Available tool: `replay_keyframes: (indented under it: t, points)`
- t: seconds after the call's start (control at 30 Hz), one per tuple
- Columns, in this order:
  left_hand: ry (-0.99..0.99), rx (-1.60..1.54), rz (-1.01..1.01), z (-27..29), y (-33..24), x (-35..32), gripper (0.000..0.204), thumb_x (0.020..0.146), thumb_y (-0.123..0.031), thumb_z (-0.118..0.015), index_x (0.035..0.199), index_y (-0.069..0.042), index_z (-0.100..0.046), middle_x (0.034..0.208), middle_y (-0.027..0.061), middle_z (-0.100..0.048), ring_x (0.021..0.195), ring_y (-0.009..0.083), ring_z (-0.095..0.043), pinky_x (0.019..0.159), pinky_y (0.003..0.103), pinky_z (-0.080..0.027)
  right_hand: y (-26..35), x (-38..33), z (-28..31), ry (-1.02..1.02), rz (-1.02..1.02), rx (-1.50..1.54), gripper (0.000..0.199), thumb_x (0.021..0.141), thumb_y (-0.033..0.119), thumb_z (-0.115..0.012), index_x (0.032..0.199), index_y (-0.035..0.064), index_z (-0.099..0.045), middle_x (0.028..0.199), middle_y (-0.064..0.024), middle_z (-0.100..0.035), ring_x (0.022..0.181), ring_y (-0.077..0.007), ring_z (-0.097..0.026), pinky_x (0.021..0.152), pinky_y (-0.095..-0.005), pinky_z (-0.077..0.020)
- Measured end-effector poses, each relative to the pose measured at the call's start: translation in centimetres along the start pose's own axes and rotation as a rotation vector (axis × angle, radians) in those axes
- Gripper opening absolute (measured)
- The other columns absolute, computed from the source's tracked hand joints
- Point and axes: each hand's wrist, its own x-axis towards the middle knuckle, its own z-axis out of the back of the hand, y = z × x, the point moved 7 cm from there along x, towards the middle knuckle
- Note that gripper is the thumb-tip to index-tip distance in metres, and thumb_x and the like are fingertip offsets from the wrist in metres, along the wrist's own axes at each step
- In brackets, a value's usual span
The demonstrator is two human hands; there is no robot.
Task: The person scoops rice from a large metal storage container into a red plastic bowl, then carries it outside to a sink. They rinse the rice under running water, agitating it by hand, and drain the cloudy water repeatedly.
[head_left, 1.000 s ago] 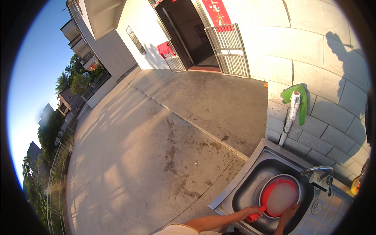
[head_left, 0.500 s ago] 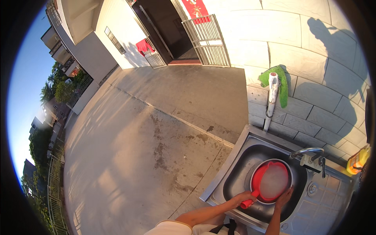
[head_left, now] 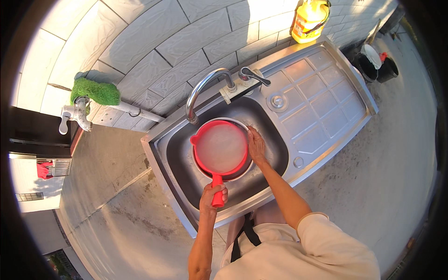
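A red ladle-style scoop (head_left: 220, 148) full of cloudy water sits inside a metal bowl in the steel sink basin (head_left: 177, 154). My left hand (head_left: 212, 196) is closed around the scoop's red handle at the basin's near edge. My right hand (head_left: 256, 145) rests on the scoop's right rim, fingers against the bowl's edge. The curved tap (head_left: 201, 91) arches over the scoop's far side; no water shows running from it.
The sink's ribbed drainboard (head_left: 317, 98) stretches right. A yellow bottle (head_left: 309, 18) stands at its far corner by the tiled wall. A wall tap with a green cloth (head_left: 95, 92) is at left. Dark buckets (head_left: 378, 67) sit on the concrete at far right.
The view has swung down from the courtyard onto the sink, which now fills the centre. Both hands stay on the red scoop, left on the handle, right at the rim.
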Motion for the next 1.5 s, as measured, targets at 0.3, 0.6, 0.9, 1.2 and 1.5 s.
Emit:
replay_keyframes:
  t: [0.3,0.6,0.9,1.2,1.5]
  points:
    - [-0.051,0.131,0.005,0.1,-0.7,-1.9,0.014,0.079,-0.007,-0.057,0.089,-0.002,-0.05,0.063,0.0067,-0.05,0.044,0.014,-0.045,0.04,0.026,-0.036,0.1,0.3,-0.4,-0.046,-0.13,-0.074,0.038,0.097,0.038,-0.038,0.121,0.0147,-0.056,0.107,-0.0155,-0.059,0.106,-0.0342,-0.054,0.089,-0.0436,-0.0429]
    - [-0.075,0.061,-0.074,-0.3,-2.0,-5.0,0.02,0.076,-0.008,-0.058,0.093,0.0,-0.051,0.063,0.0075,-0.049,0.042,0.0144,-0.044,0.039,0.026,-0.035,0.0,-0.2,0.3,-0.026,-0.175,-0.107,0.033,0.096,0.037,-0.04,0.118,0.018,-0.056,0.101,-0.0141,-0.058,0.1,-0.035,-0.055,0.084,-0.0458,-0.0444]
    - [-0.21,0.174,-0.125,0.3,-3.4,-8.2,0.024,0.074,-0.009,-0.059,0.094,0.001,-0.05,0.063,0.0085,-0.048,0.042,0.015,-0.044,0.038,0.026,-0.037,0.2,0.4,-0.3,-0.063,-0.129,-0.126,0.028,0.096,0.035,-0.043,0.114,0.0185,-0.057,0.089,-0.0141,-0.056,0.091,-0.0352,-0.056,0.076,-0.0462,-0.0454]
    - [-0.255,0.181,-0.168,0.9,-4.1,-9.5,0.026,0.073,-0.01,-0.058,0.093,0.002,-0.05,0.061,0.0094,-0.048,0.039,0.0152,-0.043,0.036,0.026,-0.036,0.0,0.5,-0.5,-0.066,-0.109,-0.132,0.026,0.095,0.035,-0.045,0.111,0.0187,-0.058,0.087,-0.0134,-0.056,0.088,-0.0353,-0.056,0.073,-0.0464,-0.0451]
    - [-0.272,0.233,-0.175,0.8,-4.3,-10.2,0.026,0.072,-0.01,-0.058,0.093,0.003,-0.05,0.06,0.0093,-0.047,0.039,0.0151,-0.042,0.036,0.026,-0.035,0.3,0.5,-0.3,-0.07,-0.099,-0.131,0.025,0.095,0.033,-0.046,0.108,0.0167,-0.059,0.087,-0.0135,-0.056,0.086,-0.0354,-0.056,0.073,-0.0452,-0.0448]
